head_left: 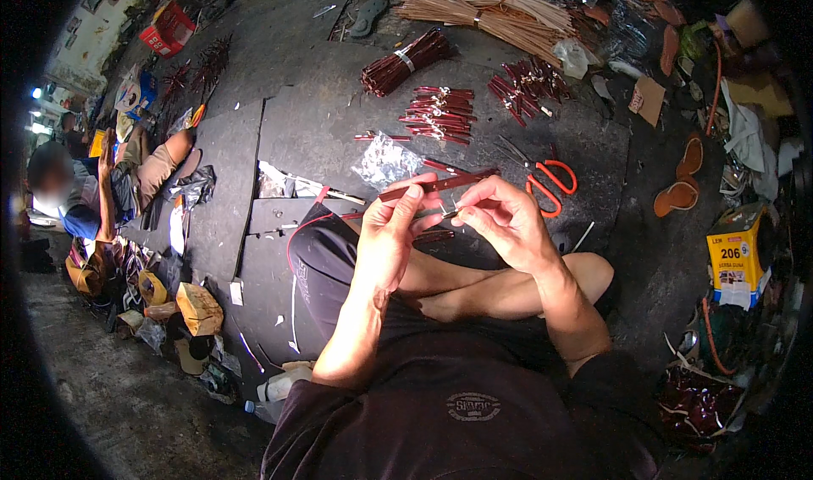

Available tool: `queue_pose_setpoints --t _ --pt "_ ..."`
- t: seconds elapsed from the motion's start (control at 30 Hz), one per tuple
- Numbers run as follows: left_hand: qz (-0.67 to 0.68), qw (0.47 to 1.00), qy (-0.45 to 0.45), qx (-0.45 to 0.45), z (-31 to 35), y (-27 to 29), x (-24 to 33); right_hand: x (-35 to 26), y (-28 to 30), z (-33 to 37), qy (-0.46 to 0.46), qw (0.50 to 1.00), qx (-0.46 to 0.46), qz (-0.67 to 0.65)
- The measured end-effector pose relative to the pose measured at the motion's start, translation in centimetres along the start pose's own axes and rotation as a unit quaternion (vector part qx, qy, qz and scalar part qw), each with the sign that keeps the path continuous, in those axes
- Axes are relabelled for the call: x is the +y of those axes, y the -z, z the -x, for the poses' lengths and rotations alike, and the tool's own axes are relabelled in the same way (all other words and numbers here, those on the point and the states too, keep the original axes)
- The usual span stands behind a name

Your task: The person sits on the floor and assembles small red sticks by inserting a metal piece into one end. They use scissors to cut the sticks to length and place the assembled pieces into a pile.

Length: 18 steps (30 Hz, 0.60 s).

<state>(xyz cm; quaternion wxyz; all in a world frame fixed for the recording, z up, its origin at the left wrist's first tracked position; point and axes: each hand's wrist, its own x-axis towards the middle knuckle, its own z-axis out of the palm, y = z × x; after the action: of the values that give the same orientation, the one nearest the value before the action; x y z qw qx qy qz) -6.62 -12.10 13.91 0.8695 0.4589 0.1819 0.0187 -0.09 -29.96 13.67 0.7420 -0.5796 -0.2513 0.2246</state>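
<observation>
My left hand [388,230] is closed around a dark red strap [461,180], which sticks out to the right past the fingertips. My right hand [512,226] pinches a small shiny metal piece [450,212] just below the strap; its exact kind is too small to make out. The fingertips of both hands almost meet there. Beyond them lies a pile of short dark red straps [438,116] with shiny metal bits on them. A crumpled clear plastic bag [385,160] is behind my left hand. Scissors with orange handles [572,177] lie just right of my right hand.
A tied bundle of dark red strips [406,61] and another strap pile [532,88] lie farther off, before long tan strips [483,14]. Orange-brown sandals [676,197] and a yellow can [735,255] stand at right. Another person [80,192] sits at far left.
</observation>
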Motion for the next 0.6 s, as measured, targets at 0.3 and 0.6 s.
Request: queue_pose_setpoints --t 0.3,0.6 --pt "0.002 1.000 -0.013 -0.006 -0.09 -0.09 -0.58 0.61 -0.09 -0.29 -0.002 0.999 0.048 0.002" --pt "-0.049 0.998 -0.039 -0.007 0.32 -0.36 -0.19 0.37 -0.02 -0.35 -0.040 0.998 0.051 0.006"
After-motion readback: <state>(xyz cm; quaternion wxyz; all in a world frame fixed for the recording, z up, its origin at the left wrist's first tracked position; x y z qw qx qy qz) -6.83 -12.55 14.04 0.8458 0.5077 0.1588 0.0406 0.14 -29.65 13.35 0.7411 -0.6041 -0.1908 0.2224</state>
